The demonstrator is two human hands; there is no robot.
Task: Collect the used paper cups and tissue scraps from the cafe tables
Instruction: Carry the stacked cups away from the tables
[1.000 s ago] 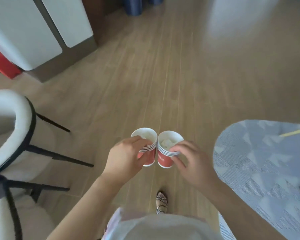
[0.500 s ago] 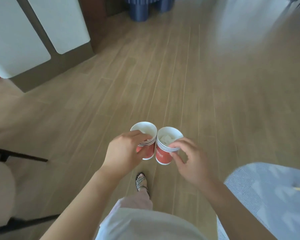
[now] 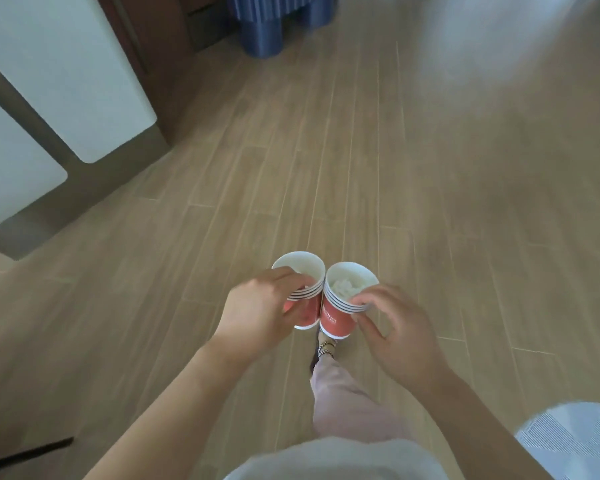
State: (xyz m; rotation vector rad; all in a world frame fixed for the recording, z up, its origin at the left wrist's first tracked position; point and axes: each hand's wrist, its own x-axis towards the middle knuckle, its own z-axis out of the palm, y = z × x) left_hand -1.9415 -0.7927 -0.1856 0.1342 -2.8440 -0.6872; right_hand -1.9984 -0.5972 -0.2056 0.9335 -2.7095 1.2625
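Over the wooden floor [image 3: 361, 174], just below centre, two nested stacks of paper cups touch side by side. The left hand [image 3: 257, 306] curls its fingers [image 3: 290, 277] round the left stack [image 3: 310, 310] at 9 o'clock, while the right hand [image 3: 395, 327] pinches the rim of the right stack [image 3: 335, 318] at 3 o'clock, which holds tissue scraps [image 3: 343, 287]. Several cups seem already collected, but no bench shows, so I cannot tell how much remains.

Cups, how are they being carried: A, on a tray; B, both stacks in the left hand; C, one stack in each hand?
C: the left hand grips the left stack and the right hand holds the right stack, side by side.
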